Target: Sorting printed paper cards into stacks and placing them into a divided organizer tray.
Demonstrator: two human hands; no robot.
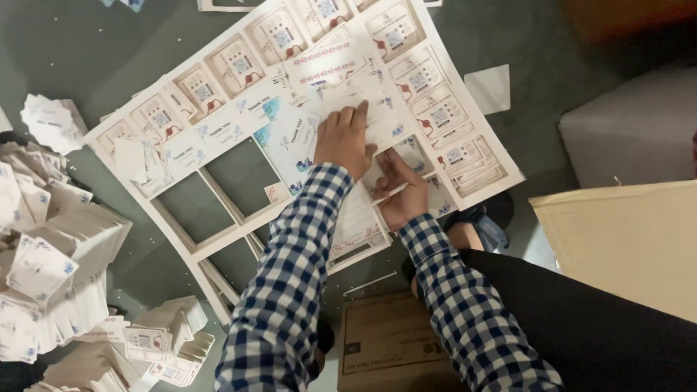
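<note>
**A floor-level card-finishing workroom**

Left of the pressing hands lie heaps of small white punched-out paper cards (pixel 51 268). Under them spreads a large white die-cut printed card sheet (pixel 239 109) on dark grey floor (pixel 94 51); a flattened brown cardboard box (pixel 392 345) lies below.

To my left, heaps of loose white punched-out cards (pixel 51 254) lie piled on the dark grey-green floor (pixel 72 51), with smaller stacks of printed tags (pixel 163 341) nearer me. A flat brown cardboard box (pixel 388 341) sits just below my arms, a pale tan cardboard sheet (pixel 624 239) lies to my right, and a grey cushioned seat (pixel 632 131) is beyond it.
</note>
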